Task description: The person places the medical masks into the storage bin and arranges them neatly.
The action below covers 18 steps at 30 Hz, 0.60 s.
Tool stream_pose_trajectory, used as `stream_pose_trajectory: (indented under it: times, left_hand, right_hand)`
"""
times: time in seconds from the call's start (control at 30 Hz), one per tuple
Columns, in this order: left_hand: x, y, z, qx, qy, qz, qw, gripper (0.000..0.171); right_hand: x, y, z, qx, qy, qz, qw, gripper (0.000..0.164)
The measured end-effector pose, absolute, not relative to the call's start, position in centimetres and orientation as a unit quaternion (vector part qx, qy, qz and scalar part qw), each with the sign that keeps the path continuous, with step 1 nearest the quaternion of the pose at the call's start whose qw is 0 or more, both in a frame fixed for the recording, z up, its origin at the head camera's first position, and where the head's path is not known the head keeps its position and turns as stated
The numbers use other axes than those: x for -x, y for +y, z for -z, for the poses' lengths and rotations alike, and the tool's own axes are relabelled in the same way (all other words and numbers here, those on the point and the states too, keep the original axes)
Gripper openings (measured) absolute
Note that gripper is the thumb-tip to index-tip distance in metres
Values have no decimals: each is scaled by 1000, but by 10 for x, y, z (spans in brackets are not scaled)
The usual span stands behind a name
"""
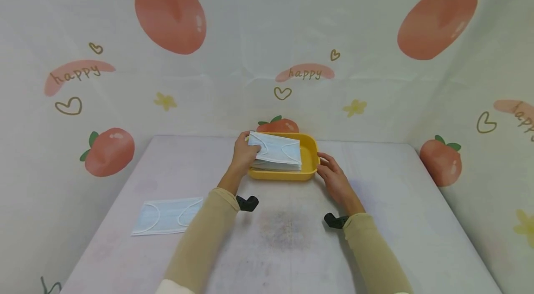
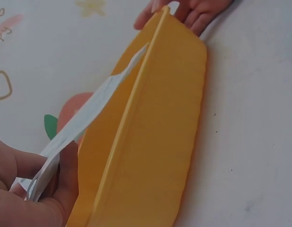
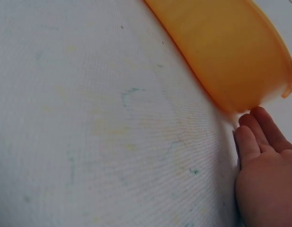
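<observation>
My left hand (image 1: 244, 157) pinches a stack of light blue face masks (image 1: 277, 148) by its left end, thumb on top. The stack is tilted over a yellow plastic basin (image 1: 309, 155), its far end reaching down inside the wall, as the left wrist view shows. White ear loops lie across the top mask. At the basin's right end, my right hand (image 1: 333, 178) holds the rim, with a digit over the edge and other fingers (image 3: 247, 142) against the outer wall. Much of the basin's floor is hidden under the masks.
One more face mask (image 1: 167, 216) lies flat on the table at the left, partly behind my left sleeve (image 1: 204, 238). The basin stands near the back edge of the pale table (image 1: 292, 257), close to a white backdrop (image 1: 242, 20) printed with fruit.
</observation>
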<state>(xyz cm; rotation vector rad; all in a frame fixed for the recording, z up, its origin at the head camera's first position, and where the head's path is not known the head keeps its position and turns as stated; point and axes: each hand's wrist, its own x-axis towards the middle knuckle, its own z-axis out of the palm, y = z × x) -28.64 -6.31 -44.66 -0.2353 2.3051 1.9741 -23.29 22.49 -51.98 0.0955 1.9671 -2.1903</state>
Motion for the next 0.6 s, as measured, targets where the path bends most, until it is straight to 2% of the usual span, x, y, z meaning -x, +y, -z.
stream_pose_trajectory:
  times: [0.6]
  left_hand:
    - [291, -51, 456, 62, 806, -586, 50, 66]
  right_hand:
    - [235, 226, 522, -33, 669, 736, 101, 52]
